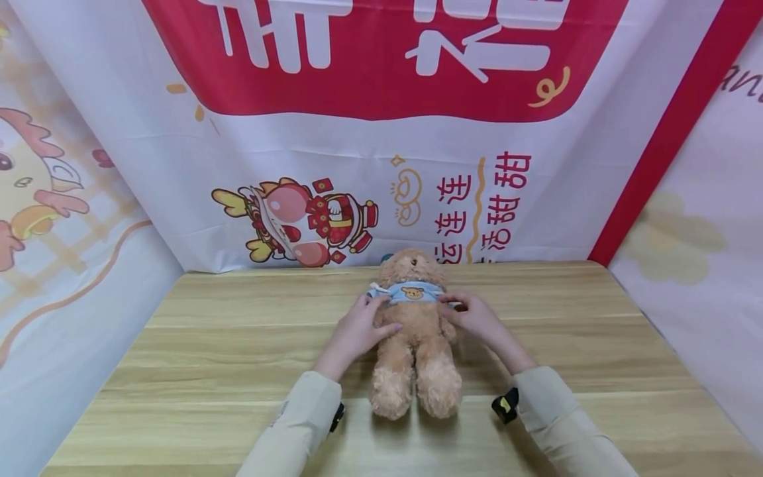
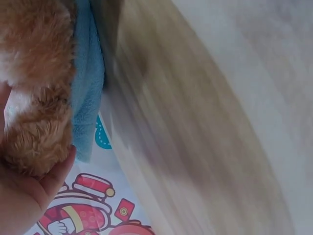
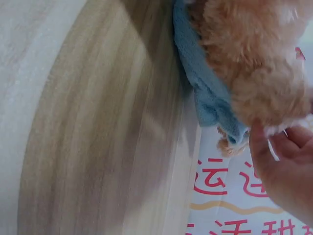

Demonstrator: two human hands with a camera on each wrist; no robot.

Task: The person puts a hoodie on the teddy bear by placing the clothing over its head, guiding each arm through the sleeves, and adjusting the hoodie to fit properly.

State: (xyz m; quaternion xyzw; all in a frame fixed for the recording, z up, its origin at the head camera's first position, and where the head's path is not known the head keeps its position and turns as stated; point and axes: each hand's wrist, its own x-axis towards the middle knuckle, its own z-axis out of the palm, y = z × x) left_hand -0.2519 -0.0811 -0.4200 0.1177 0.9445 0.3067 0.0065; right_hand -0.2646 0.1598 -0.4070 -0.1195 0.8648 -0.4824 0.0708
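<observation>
One teddy bear (image 1: 411, 328): two legs (image 1: 393, 377), one blue shirt (image 1: 396, 295), one animal face (image 1: 412, 293) printed on shirt. One left hand (image 1: 360, 326), one right hand (image 1: 475, 319). Two pale sleeves (image 1: 304, 411). Two black wrist pieces (image 1: 505, 405). One wooden table (image 1: 238, 371). Three printed walls: one back wall (image 1: 322, 146), one left wall (image 1: 119, 298), one right wall (image 1: 685, 324). One cartoon figure (image 1: 298, 222) on back wall; one wavy line (image 1: 479, 202) between two rows of red characters (image 1: 512, 173).

Tan plush bear (image 1: 412, 326), light-blue garment (image 1: 412, 293), red-and-white backdrop (image 1: 381, 99), wood-grained table (image 1: 238, 358)
</observation>
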